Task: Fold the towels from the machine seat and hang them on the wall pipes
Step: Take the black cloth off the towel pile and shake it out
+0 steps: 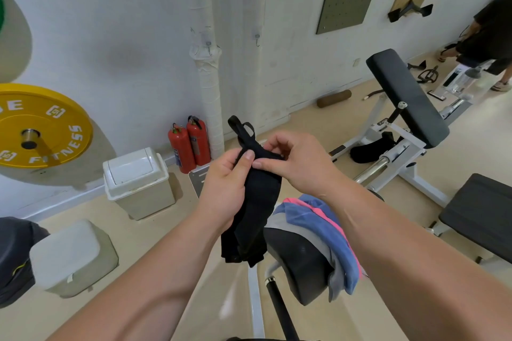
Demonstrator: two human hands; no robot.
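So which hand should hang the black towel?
Probably left: the left hand grips the black towel just under its loop, nearer the pipe hook; the right hand only pinches its edge.

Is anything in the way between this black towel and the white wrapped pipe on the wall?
Nothing visible blocks the black fabric towel from the white wrapped wall pipe. Only two red fire extinguishers stand on the floor at its foot, low down.

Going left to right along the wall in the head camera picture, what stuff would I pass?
Yellow plate → white bin → fire extinguishers → pipe → brown roller → black bench pad.
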